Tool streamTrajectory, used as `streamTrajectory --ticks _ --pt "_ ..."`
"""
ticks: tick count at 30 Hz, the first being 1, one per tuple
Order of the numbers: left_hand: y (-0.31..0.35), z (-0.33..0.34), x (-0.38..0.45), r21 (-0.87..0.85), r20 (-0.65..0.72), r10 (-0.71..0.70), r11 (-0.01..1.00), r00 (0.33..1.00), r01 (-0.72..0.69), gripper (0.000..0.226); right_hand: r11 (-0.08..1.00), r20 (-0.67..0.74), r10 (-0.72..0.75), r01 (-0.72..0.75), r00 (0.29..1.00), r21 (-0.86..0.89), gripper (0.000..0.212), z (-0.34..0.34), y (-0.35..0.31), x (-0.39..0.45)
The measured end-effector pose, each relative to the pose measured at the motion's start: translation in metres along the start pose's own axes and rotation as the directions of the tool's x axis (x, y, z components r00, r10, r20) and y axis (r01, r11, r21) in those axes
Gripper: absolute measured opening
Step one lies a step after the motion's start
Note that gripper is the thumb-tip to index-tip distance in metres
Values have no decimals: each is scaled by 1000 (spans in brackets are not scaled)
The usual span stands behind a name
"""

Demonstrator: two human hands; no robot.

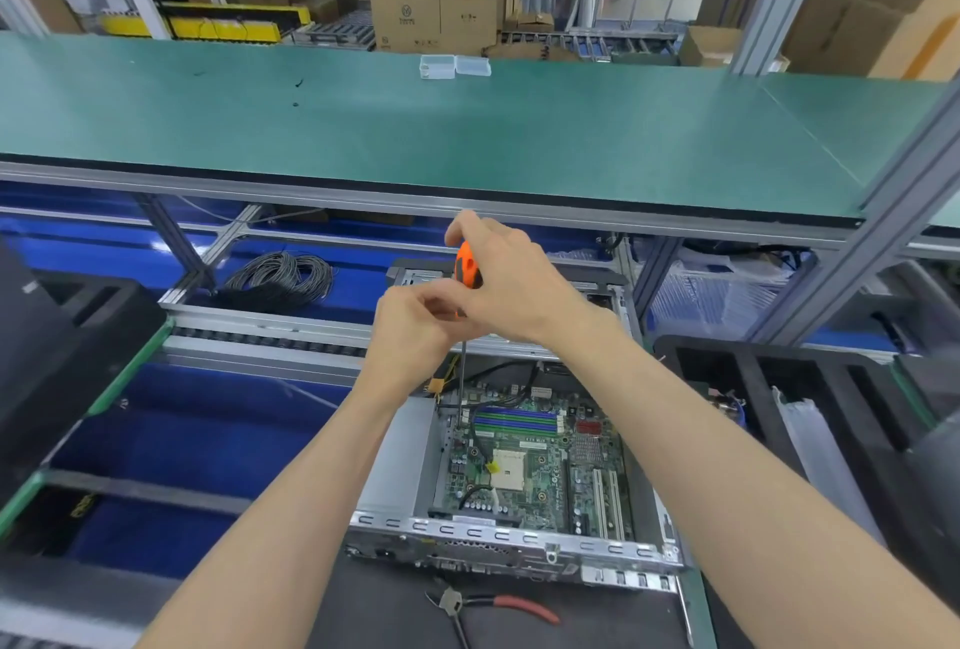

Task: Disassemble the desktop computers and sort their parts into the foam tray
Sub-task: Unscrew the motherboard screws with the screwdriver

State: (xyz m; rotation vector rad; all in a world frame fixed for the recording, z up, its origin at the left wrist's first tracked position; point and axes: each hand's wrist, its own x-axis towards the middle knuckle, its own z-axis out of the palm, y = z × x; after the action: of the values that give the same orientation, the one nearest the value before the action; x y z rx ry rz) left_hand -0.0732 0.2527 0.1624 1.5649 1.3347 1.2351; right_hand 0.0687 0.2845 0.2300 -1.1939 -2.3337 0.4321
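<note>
Both hands meet above the open desktop computer case (514, 492), which lies on the desk (696, 612) directly in front of the person with its motherboard (540, 472) exposed. The right hand (511, 279) is curled around the orange-and-black handle of a screwdriver (466, 266), with the index finger arched over the top end of the handle. The left hand (415, 331) sits just below and beside it, fingers bent, its fingertips pinching the lower part of the handle where the shaft begins. The thin metal shaft runs straight down from the hands, upright, and its tip reaches the far left corner of the motherboard, close to the blue and green memory slots (517, 422); whether the tip is seated in a screw cannot be told.

A pair of pliers with red handles (493, 607) lies on the dark mat just in front of the case. Black foam trays (810, 388) stand to the right of the case and another dark one (62, 336) to the left. On the green shelf (467, 129) above rest 2 small clear plastic boxes (454, 66). A coil of grey cable (283, 279) lies beyond the case, lower left.
</note>
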Motion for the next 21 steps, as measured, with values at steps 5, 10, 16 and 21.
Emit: streamTrajectory --ticks 5,10,16,21 --pt "-3 6 4 90 -46 -52 994 998 56 26 999 -15 -50 50 999 18 34 8 3 -2" --pt "-13 -4 -1 159 147 -58 987 987 34 11 979 81 -82 65 993 193 48 6 7 -5" --pt "-20 -9 3 94 102 -144 986 984 135 20 941 123 136 -167 983 294 28 53 39 -33" --pt "-13 -3 5 226 5 -114 968 994 110 9 943 197 238 -275 951 189 15 104 54 -47"
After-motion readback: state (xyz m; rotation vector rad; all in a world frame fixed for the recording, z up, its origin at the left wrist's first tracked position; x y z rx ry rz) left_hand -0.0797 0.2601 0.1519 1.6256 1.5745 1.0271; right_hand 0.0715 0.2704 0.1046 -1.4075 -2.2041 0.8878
